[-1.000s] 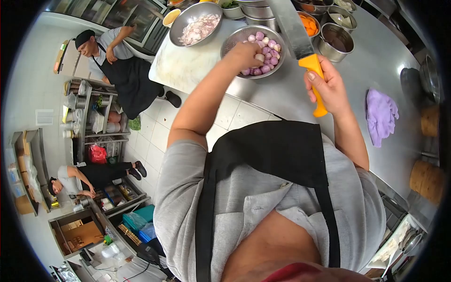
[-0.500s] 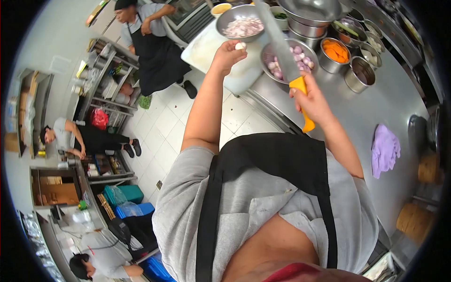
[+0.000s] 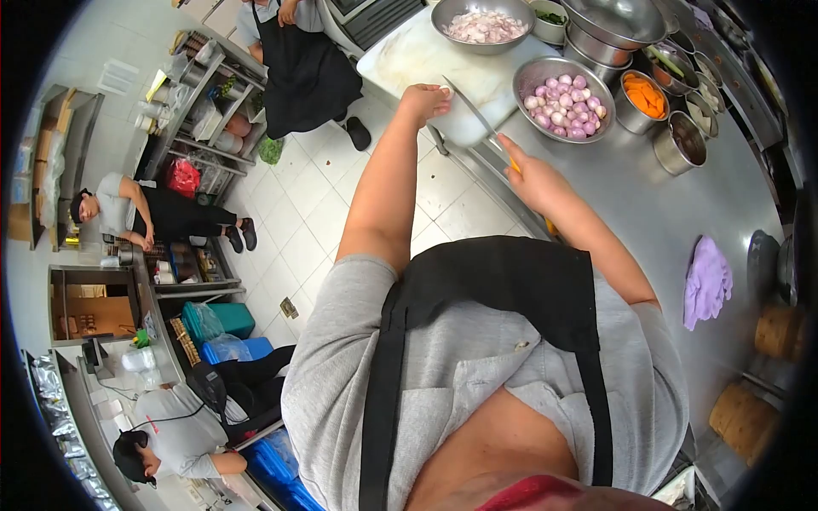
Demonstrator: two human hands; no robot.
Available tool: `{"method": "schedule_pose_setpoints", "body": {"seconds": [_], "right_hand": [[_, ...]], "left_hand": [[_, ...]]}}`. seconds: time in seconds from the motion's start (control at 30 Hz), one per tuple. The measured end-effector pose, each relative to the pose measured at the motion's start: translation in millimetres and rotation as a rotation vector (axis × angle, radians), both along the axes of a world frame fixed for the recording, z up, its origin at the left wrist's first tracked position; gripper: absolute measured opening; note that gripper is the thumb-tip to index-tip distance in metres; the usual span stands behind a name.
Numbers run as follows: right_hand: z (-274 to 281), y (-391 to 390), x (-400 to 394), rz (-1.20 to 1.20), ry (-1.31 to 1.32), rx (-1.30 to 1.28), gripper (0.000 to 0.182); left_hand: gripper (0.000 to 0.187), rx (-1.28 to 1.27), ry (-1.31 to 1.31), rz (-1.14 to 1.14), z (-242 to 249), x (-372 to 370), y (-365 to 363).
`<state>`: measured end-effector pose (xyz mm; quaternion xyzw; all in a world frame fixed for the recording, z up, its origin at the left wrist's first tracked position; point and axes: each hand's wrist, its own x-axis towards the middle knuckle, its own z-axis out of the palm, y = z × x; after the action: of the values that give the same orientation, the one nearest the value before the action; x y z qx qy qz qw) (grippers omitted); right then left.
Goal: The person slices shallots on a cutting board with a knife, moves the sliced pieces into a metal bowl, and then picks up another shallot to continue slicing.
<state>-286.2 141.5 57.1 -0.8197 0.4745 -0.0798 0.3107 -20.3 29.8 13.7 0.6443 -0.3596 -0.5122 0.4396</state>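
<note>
My left hand [image 3: 424,104] is closed with its fingertips around a small pale shallot, mostly hidden now, over the near edge of the white cutting board [image 3: 388,66]. My right hand [image 3: 538,180] grips the yellow handle of a large knife [image 3: 477,112]. The blade shows as a narrow strip, its tip beside my left fingertips. Right of the board, a steel bowl [image 3: 521,75] holds several whole purple shallots [image 3: 569,106]. On the board's far side stands another steel bowl [image 3: 443,27] with chopped shallots [image 3: 484,26].
Steel pots, one with orange carrot slices [image 3: 645,95], line the back of the steel counter [image 3: 635,213]. A purple cloth [image 3: 707,283] lies at right. Beyond the board stands a person in a black apron [image 3: 300,68]; two more people are at left near shelves [image 3: 204,111].
The knife has come down from over the bowl of shallots, its blade turning from broadside to nearly edge-on, tip now at my left fingers. The view has shifted slightly.
</note>
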Motion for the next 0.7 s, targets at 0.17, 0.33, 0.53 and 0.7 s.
{"method": "schedule_pose_setpoints", "body": {"seconds": [0.17,0.33,0.53,0.7], "right_hand": [[-3.1,12.0,-7.3,-0.022,-0.026,-0.043,0.056],[-7.3,16.9,-17.6,-0.067,-0.074,-0.066,0.055],[0.1,16.8,-23.1,-0.059,-0.054,0.007,0.054],[4.2,14.4,-19.7,-0.037,-0.060,0.005,0.054]], "left_hand": [[0.026,0.079,0.049,-0.017,2.9,1.6,-7.4],[0.030,-0.316,-0.525,0.023,-21.1,-25.3,-1.7],[0.037,-0.148,-0.214,0.011,-5.4,-25.0,4.7],[0.033,-0.085,-0.052,0.046,-6.1,-16.0,-0.9]]}}
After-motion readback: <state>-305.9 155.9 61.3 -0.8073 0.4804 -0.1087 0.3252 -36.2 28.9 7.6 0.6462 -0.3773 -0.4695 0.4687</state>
